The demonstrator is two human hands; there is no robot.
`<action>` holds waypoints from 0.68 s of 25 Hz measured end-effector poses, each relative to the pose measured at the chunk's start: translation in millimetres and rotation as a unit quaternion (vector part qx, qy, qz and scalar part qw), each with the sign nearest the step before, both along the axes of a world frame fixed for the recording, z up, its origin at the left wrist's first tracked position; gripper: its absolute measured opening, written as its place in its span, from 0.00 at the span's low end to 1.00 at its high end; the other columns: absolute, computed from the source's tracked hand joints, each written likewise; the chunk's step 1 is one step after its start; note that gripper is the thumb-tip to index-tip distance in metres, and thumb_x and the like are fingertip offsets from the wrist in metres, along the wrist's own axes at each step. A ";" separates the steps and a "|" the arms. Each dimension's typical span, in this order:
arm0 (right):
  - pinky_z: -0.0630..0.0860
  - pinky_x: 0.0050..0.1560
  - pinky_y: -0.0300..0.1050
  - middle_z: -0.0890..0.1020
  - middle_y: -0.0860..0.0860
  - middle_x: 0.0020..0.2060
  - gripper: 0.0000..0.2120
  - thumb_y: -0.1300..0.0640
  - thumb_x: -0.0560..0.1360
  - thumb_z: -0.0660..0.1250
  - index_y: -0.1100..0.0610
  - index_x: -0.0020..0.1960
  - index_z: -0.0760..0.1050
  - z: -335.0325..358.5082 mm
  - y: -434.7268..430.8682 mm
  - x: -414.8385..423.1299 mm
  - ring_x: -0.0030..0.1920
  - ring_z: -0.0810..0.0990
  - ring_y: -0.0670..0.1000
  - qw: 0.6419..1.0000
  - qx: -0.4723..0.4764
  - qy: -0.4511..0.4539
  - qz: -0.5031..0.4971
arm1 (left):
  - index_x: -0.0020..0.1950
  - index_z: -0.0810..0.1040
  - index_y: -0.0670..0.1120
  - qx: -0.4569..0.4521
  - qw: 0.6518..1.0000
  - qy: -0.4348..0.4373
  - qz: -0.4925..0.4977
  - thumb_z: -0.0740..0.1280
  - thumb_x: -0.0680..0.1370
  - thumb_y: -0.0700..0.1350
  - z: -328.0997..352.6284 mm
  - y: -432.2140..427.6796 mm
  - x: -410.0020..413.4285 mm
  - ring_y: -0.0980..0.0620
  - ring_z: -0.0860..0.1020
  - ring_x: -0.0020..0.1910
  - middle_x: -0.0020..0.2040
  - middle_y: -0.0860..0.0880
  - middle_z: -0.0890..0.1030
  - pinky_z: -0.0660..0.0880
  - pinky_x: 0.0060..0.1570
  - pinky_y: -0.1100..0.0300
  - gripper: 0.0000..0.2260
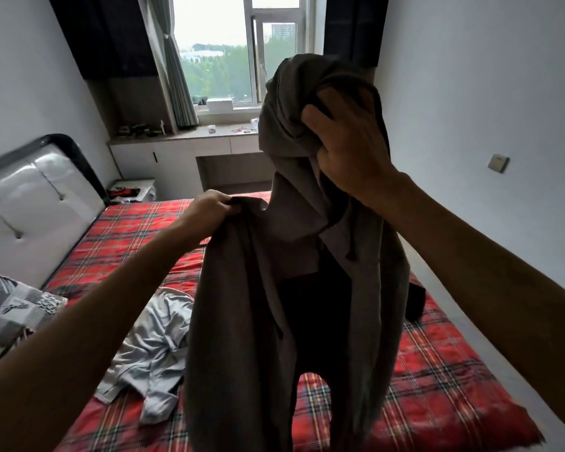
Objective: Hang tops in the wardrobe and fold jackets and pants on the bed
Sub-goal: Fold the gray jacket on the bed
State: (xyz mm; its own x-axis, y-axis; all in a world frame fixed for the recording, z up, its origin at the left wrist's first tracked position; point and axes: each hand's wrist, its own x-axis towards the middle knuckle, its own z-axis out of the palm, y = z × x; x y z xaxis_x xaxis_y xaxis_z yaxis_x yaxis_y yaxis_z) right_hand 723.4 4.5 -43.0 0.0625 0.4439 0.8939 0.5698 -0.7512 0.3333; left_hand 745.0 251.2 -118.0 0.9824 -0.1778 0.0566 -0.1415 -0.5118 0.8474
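Observation:
A grey-brown hooded jacket hangs in the air over the bed, held up in front of me. My right hand grips a bunch of its upper fabric high up, near the hood. Lower and to the left, my left hand pinches an edge of the jacket at about shoulder level. The jacket's open front shows a dark inside. Its bottom hem hangs down to the mattress and out of view.
A light grey crumpled garment lies on the red plaid sheet to the left. A dark garment lies behind the jacket at the right. A patterned quilt sits far left, the padded headboard behind it. A desk stands under the window.

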 end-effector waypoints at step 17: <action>0.71 0.48 0.51 0.74 0.56 0.52 0.14 0.65 0.64 0.64 0.60 0.50 0.75 -362.5 -27.4 194.3 0.51 0.72 0.57 0.867 0.063 0.495 -0.021 | 0.43 0.82 0.46 0.129 0.927 0.337 0.104 0.66 0.80 0.44 -384.0 -3.9 123.5 0.50 0.76 0.42 0.41 0.44 0.81 0.62 0.38 0.57 0.08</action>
State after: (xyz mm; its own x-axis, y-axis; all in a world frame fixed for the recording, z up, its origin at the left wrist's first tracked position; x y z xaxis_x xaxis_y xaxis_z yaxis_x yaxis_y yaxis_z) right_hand 917.7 -23.0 -405.5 0.8396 0.3261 0.4345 0.5013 -0.7734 -0.3881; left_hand 868.5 247.3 -502.0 0.7934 0.0964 -0.6010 0.5001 -0.6661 0.5534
